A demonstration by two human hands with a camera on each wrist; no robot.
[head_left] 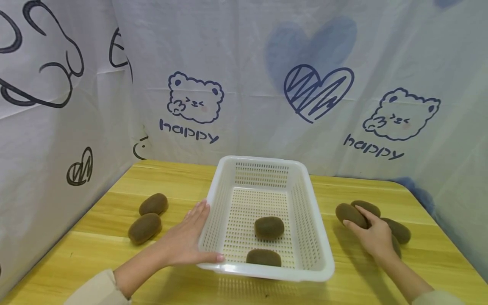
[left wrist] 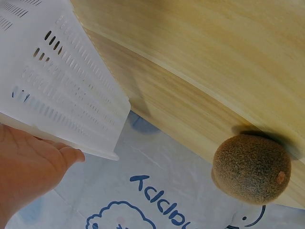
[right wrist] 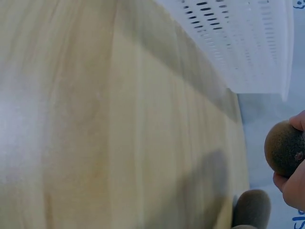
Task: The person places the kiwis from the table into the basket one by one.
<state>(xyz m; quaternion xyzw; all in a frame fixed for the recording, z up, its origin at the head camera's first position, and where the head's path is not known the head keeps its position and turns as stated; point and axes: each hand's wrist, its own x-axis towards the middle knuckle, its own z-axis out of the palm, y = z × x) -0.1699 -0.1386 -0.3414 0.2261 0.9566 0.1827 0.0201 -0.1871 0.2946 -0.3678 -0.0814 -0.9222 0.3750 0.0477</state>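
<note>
A white perforated plastic basket (head_left: 318,220) stands on the table with two brown kiwis inside, one kiwi (head_left: 269,228) near its middle and another kiwi (head_left: 264,257) at the near wall. My left hand (head_left: 187,241) rests against the basket's left side, fingers extended along it and thumb on the near rim. To the right of the basket, my right hand (head_left: 375,237) grips a kiwi (head_left: 350,215) between thumb and fingers. In the right wrist view this held kiwi (right wrist: 285,149) appears at the right edge. Several other kiwis lie around and partly behind that hand.
Two loose kiwis, a farther kiwi (head_left: 153,204) and a nearer kiwi (head_left: 145,228), lie left of the basket. A yellow wood-grain table (head_left: 183,182) carries everything. White printed cloth (head_left: 251,118) hangs behind and beside the table.
</note>
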